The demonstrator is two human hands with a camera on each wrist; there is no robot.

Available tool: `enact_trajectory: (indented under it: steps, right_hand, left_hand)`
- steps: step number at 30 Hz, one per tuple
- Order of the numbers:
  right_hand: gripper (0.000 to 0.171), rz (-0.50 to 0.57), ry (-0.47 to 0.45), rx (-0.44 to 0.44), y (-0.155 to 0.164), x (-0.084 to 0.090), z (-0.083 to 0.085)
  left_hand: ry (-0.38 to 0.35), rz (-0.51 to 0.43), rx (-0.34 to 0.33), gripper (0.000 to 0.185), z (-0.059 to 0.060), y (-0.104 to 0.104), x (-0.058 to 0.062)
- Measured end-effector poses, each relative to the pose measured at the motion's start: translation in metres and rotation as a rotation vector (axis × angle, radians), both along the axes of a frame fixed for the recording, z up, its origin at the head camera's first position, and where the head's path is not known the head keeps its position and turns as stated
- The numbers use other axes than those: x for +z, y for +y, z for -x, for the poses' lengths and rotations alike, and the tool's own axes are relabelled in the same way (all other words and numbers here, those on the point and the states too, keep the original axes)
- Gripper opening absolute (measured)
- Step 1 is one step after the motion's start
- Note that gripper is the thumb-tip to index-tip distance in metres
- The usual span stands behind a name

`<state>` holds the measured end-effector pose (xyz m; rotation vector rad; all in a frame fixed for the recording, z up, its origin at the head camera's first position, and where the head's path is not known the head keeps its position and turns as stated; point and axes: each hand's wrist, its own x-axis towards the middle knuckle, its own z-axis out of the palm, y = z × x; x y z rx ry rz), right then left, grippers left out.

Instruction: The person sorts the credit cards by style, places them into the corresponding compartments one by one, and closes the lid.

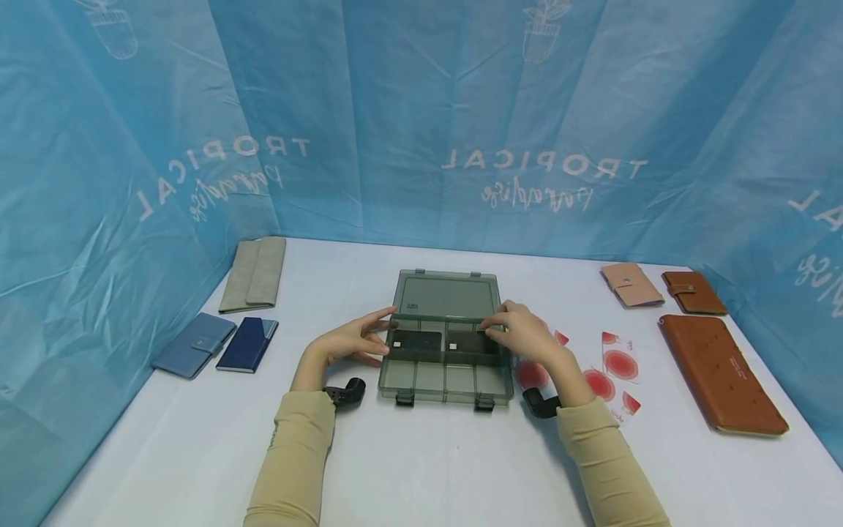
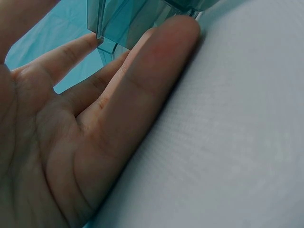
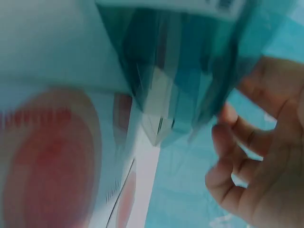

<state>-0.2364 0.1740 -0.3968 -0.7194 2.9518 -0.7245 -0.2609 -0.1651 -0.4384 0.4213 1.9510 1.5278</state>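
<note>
A translucent grey-green divided plastic box (image 1: 428,395) lies with its lid raised back, in the middle of the table. Two black cards with a small pale chip mark, a left card (image 1: 418,342) and a right card (image 1: 469,344), lie side by side in its upper compartments. My left hand (image 1: 352,340) rests against the box's left side, fingers extended; the left wrist view shows the palm close by the box edge. Over the right rim reaches my right hand (image 1: 525,333), its fingertips by the right card. In the right wrist view, the box wall partly hides those fingers.
Several red-and-white printed cards (image 1: 620,364) lie right of the box, partly under the right arm. Farther right are a large brown wallet (image 1: 724,373), a small brown wallet (image 1: 694,293) and a pink one (image 1: 631,284). Leftward lie a grey wallet (image 1: 253,274), a blue wallet (image 1: 195,344) and a navy holder (image 1: 246,345).
</note>
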Motion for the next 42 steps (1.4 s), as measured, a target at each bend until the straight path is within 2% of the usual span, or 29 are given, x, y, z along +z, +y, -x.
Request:
enact_trajectory:
  steps: [3,6,8,11,15,17,22,26,28,33,36,39,42]
  right_hand:
    - [0.023,0.122,-0.051,-0.005,0.012,0.000,0.004]
    - [0.026,0.168,-0.058,-0.105,0.026,-0.002,0.008]
    - [0.029,0.137,-0.065,-0.210,0.034,-0.003,0.010]
    - [0.042,0.013,-0.149,-0.374,0.044,-0.006,0.012]
    - [0.062,-0.137,-0.302,-0.467,0.052,-0.011,0.015]
    - [0.063,-0.152,-0.340,-0.469,0.053,-0.013,0.016]
    - [0.053,-0.155,-0.365,-0.491,0.057,-0.013,0.017]
    - [0.057,-0.140,-0.390,-0.518,0.063,-0.012,0.015]
    - [0.056,-0.101,-0.396,-0.530,0.065,-0.010,0.013]
    - [0.029,0.072,-0.368,-0.537,0.068,0.000,0.011]
    - [0.023,0.159,-0.331,-0.520,0.068,0.009,0.009]
    - [0.031,0.229,-0.269,-0.492,0.066,0.017,0.006]
    - [0.049,0.299,-0.230,-0.446,0.061,0.025,0.002]
  left_hand:
    - [-0.002,0.000,0.001,0.088,-0.001,0.000,0.000]
    - [0.004,-0.005,-0.002,0.088,-0.001,0.000,-0.001]
    - [0.005,-0.007,-0.002,0.087,0.000,0.000,-0.001]
    - [0.001,-0.008,-0.004,0.087,-0.001,-0.001,-0.001]
    - [-0.004,-0.003,0.004,0.087,-0.001,-0.001,-0.002]
    - [-0.002,0.002,0.010,0.087,-0.001,-0.001,-0.002]
    - [0.002,0.004,0.016,0.088,0.001,-0.001,-0.003]
    - [0.002,0.000,0.013,0.088,0.001,-0.001,-0.003]
    - [0.002,0.001,0.010,0.088,0.001,-0.001,-0.003]
    - [-0.007,0.002,0.009,0.088,0.001,-0.001,-0.004]
    - [-0.008,-0.003,0.009,0.088,0.002,-0.001,-0.004]
    - [-0.010,-0.018,0.003,0.088,0.003,-0.001,-0.005]
    - [-0.007,-0.025,-0.002,0.087,0.003,-0.001,-0.004]
